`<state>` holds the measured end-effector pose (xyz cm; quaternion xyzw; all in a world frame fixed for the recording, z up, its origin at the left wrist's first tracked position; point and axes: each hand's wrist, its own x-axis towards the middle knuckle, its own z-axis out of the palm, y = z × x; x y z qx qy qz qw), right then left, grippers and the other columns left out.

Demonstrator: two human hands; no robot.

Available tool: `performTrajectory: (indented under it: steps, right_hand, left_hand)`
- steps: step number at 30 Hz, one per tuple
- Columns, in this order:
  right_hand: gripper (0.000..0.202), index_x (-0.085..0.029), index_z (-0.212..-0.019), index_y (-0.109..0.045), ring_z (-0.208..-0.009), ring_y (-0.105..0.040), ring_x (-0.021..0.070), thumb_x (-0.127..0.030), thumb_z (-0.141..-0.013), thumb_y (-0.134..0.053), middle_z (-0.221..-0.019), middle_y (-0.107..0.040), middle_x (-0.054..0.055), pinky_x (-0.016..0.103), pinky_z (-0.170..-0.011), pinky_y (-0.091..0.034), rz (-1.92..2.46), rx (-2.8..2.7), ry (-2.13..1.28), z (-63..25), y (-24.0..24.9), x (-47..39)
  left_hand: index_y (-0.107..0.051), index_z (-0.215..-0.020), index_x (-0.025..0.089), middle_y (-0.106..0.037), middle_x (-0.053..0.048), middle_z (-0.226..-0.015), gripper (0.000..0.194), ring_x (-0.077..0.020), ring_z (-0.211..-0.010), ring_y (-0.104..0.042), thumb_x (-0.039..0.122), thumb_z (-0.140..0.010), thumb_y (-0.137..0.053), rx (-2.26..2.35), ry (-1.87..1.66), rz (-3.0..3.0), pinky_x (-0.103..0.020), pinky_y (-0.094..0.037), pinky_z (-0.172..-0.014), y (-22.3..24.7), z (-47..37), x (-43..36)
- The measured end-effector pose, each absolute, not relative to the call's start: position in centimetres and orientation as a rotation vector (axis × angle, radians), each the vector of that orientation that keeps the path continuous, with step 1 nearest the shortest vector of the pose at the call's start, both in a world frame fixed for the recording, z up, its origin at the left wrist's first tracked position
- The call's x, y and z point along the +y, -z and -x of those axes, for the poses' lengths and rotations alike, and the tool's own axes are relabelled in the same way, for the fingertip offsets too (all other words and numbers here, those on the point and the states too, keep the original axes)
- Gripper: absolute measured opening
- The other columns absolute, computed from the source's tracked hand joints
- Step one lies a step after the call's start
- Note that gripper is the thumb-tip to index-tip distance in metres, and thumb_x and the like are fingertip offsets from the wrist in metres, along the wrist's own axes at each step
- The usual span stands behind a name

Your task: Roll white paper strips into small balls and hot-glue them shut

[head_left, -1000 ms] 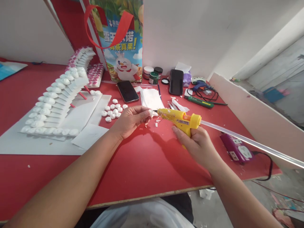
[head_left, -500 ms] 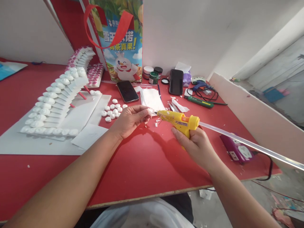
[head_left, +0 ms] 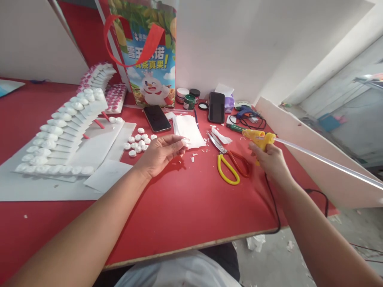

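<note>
Pinched between the fingertips of my left hand (head_left: 163, 153) is a small white paper piece (head_left: 185, 142), just in front of a stack of white paper (head_left: 188, 129). My right hand (head_left: 273, 161) grips a yellow glue gun (head_left: 256, 137) with a long clear glue stick out of its back. Scissors (head_left: 228, 159) with a yellow and a red handle lie on the table between my hands. Several small white rosettes (head_left: 138, 138) sit left of my left hand. A curved white model (head_left: 72, 131) topped with rosettes stands farther left.
A colourful bag (head_left: 152, 59) stands at the back beside paint jars (head_left: 189, 101). Two phones (head_left: 157, 118) lie near the paper. A coiled cable and a green tool (head_left: 235, 128) are at the back right, before a low white panel (head_left: 317, 159).
My right hand has carried the glue gun right, away from the white piece in my left hand. The scissors now show in full. The view has shifted slightly.
</note>
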<state>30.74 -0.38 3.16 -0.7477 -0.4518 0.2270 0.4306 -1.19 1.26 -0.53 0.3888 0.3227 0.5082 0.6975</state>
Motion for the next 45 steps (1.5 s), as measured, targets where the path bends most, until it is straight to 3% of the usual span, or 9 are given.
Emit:
performTrajectory:
  steps: [4, 10, 13, 16, 19, 22, 28, 35, 45]
  right_hand:
    - [0.04, -0.016, -0.083, -0.066, -0.056, -0.046, 0.0128, -0.05, -0.064, -0.076, -0.066, -0.059, 0.0, 0.028, -0.051, -0.036, 1.885, -1.093, -0.615, -32.5, -0.6, 0.1]
    - [0.043, -0.019, -0.075, -0.058, -0.057, -0.049, 0.0174, -0.06, -0.07, -0.072, -0.062, -0.058, 0.002, 0.032, -0.057, -0.037, 2.194, -1.282, -0.342, -33.1, -0.4, 0.2]
    - [0.045, -0.016, -0.087, -0.065, -0.069, -0.06, 0.0248, -0.059, -0.075, -0.069, -0.079, -0.068, 0.01, 0.037, -0.064, -0.044, 2.299, -1.426, -0.212, -32.8, -1.1, -0.9]
    - [0.051, -0.011, -0.115, -0.069, -0.092, -0.067, 0.0341, -0.05, -0.083, -0.067, -0.11, -0.072, 0.022, 0.043, -0.075, -0.05, 2.242, -1.65, -0.02, -31.8, -2.5, -4.0]
    - [0.038, -0.019, -0.119, -0.073, -0.093, -0.07, 0.0335, -0.045, -0.094, -0.061, -0.107, -0.076, 0.017, 0.044, -0.076, -0.051, 1.923, -1.818, 0.171, -29.3, -4.8, -7.2]
    - [0.026, -0.025, -0.118, -0.075, -0.092, -0.072, 0.0237, -0.029, -0.096, -0.062, -0.11, -0.077, 0.009, 0.036, -0.078, -0.054, 1.465, -1.879, -0.005, -25.0, -7.6, -7.4]
    - [0.038, -0.022, -0.097, -0.082, -0.086, -0.07, 0.0169, -0.005, -0.085, -0.05, -0.097, -0.076, 0.004, 0.03, -0.074, -0.055, 1.095, -1.826, -0.483, -17.8, -7.2, -0.7]
    - [0.03, -0.02, -0.103, -0.078, -0.087, -0.07, 0.0178, -0.015, -0.085, -0.053, -0.095, -0.077, 0.004, 0.033, -0.079, -0.055, 1.105, -1.687, -0.7, -16.8, -2.3, 0.3]
    - [0.024, -0.018, -0.105, -0.071, -0.086, -0.07, 0.0181, -0.021, -0.086, -0.056, -0.095, -0.077, 0.005, 0.033, -0.076, -0.055, 1.149, -1.614, -0.85, -16.6, -1.8, 0.3]
  left_hand:
    - [-0.084, -0.086, 0.017, -0.075, -0.004, -0.081, 0.028, -0.0106, -0.072, -0.065, 0.034, -0.067, -0.097, 0.717, -1.127, -0.867, -0.023, -0.054, -0.07, 0.5, 1.2, 1.3]
    - [-0.083, -0.087, 0.017, -0.075, -0.004, -0.08, 0.03, -0.0113, -0.07, -0.064, 0.032, -0.065, -0.098, 0.711, -1.132, -0.857, -0.025, -0.054, -0.069, 0.4, 1.0, 1.2]
    - [-0.084, -0.086, 0.017, -0.075, -0.004, -0.079, 0.03, -0.0112, -0.07, -0.064, 0.033, -0.064, -0.098, 0.702, -1.142, -0.858, -0.025, -0.053, -0.069, 0.3, 1.0, 1.2]
    - [-0.084, -0.087, 0.017, -0.075, -0.004, -0.08, 0.03, -0.0109, -0.07, -0.064, 0.033, -0.066, -0.097, 0.696, -1.144, -0.861, -0.025, -0.053, -0.069, 0.3, 1.1, 1.2]
    - [-0.084, -0.087, 0.017, -0.075, -0.004, -0.081, 0.029, -0.0109, -0.071, -0.064, 0.033, -0.067, -0.096, 0.695, -1.133, -0.864, -0.025, -0.054, -0.071, 0.5, 1.1, 1.3]
    - [-0.084, -0.088, 0.018, -0.075, -0.004, -0.082, 0.029, -0.0108, -0.072, -0.064, 0.033, -0.067, -0.097, 0.712, -1.119, -0.872, -0.025, -0.054, -0.073, 0.5, 1.1, 1.3]
    - [-0.084, -0.088, 0.018, -0.076, -0.004, -0.082, 0.033, -0.0104, -0.072, -0.064, 0.032, -0.063, -0.099, 0.726, -1.138, -0.896, -0.024, -0.052, -0.072, 0.4, 1.2, 1.2]
    - [-0.083, -0.091, 0.018, -0.077, -0.003, -0.09, 0.026, -0.0119, -0.081, -0.066, 0.03, -0.07, -0.094, 0.671, -1.187, -0.951, -0.025, -0.053, -0.08, 0.8, 1.0, 1.5]
    - [-0.081, -0.09, 0.018, -0.077, -0.003, -0.09, 0.028, -0.0148, -0.084, -0.068, 0.031, -0.069, -0.094, 0.817, -1.199, -0.978, -0.03, -0.052, -0.087, 0.8, 1.1, 1.4]
